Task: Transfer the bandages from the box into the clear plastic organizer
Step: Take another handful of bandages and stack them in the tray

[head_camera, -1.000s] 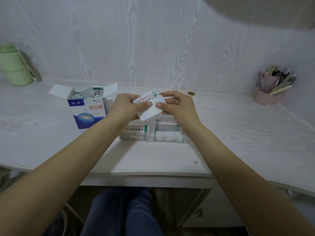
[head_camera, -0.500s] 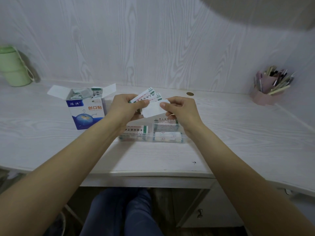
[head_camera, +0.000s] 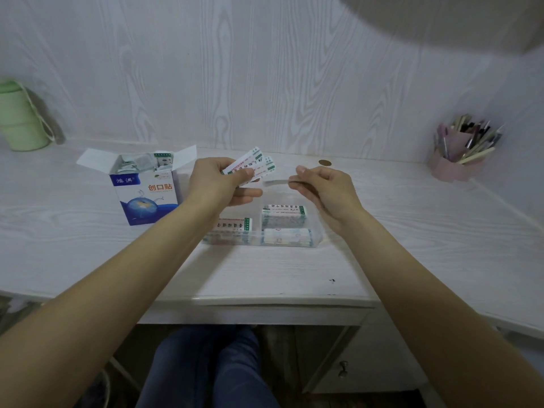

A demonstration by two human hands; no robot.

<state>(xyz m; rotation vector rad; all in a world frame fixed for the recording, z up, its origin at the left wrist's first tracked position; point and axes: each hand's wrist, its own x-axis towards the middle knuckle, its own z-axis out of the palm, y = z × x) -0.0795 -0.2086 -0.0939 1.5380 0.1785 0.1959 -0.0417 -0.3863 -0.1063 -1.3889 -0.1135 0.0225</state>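
Observation:
A blue-and-white bandage box [head_camera: 147, 192] stands open at the left of the desk, more wrapped bandages showing in its top. The clear plastic organizer [head_camera: 316, 241] lies in front of me with bandage stacks in its compartments. My left hand [head_camera: 217, 184] holds a small fan of wrapped bandages [head_camera: 259, 163] above the organizer. My right hand [head_camera: 321, 187] pinches a single bandage [head_camera: 275, 182], seen edge-on and blurred, a little to the right of the fan.
A green cup [head_camera: 20, 119] stands at the far left against the wall. A pink holder full of pens [head_camera: 459, 148] sits at the far right. A small brown coin-like disc [head_camera: 324, 163] lies behind my right hand. The desk's front edge [head_camera: 265, 301] runs below the organizer.
My right hand has pulled one bandage out of the bunch and drawn it rightwards, apart from the left hand. The left hand keeps the rest fanned.

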